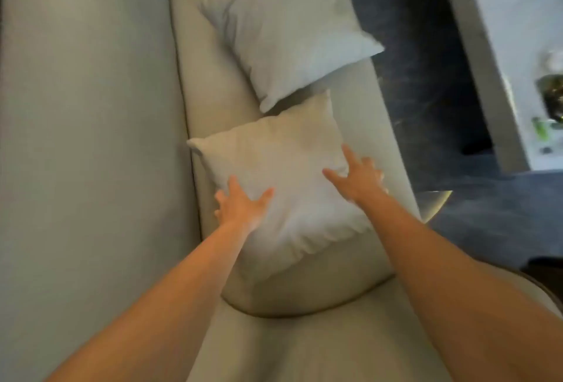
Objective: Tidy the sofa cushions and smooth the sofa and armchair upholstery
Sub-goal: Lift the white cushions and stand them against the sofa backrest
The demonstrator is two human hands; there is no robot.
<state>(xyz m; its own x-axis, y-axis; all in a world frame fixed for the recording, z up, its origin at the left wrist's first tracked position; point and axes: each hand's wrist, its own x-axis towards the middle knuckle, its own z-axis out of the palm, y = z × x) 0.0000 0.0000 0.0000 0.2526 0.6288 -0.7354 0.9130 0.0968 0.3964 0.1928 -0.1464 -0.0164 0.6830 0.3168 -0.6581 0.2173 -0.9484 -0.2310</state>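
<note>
Two pale square cushions lie flat on the beige sofa seat (377, 125). The near cushion (280, 168) is cream and slightly rumpled. The far cushion (286, 37) is light grey and turned at an angle, its lower corner touching the near one. My left hand (240, 206) rests flat on the near cushion's left part, fingers spread. At the same cushion's right edge my right hand (358, 179) lies with spread fingers, some curling over the side. Neither hand grips anything. The sofa backrest (85, 137) fills the left of the view.
A dark patterned floor (426, 76) runs along the sofa's front edge on the right. A light low table (515, 61) with small glass and green items stands at the far right. A pale shiny object (435, 201) shows by the sofa's front edge.
</note>
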